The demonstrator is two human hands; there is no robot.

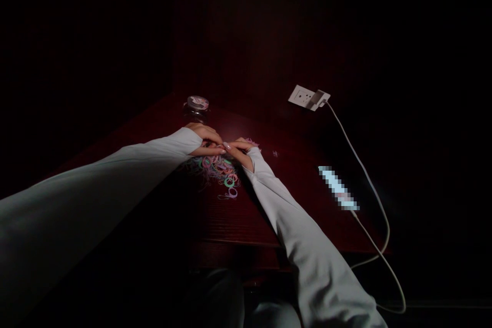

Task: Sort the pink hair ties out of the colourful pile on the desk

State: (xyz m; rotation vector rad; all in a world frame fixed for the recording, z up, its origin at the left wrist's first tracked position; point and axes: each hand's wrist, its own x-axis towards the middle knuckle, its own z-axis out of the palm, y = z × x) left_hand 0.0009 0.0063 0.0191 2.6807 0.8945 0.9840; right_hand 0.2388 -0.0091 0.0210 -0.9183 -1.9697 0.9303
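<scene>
On the dark red table lies a loose heap of small hair ties in pink, purple, green and orange. My left hand reaches over the heap from the left, fingers curled and thumb below, with some ties showing between them. Coming in from the right, my right hand is bent round the ties, its thumb tip meeting the left fingertips. More ties peek out beyond the right hand. How many each hand holds is hidden. One purple hair tie lies at the near edge of the heap.
A round clear jar with a patterned lid stands behind my left hand. To the right lies a phone, its screen blurred, on a white cable running to a charger in a wall socket. Surroundings are very dark.
</scene>
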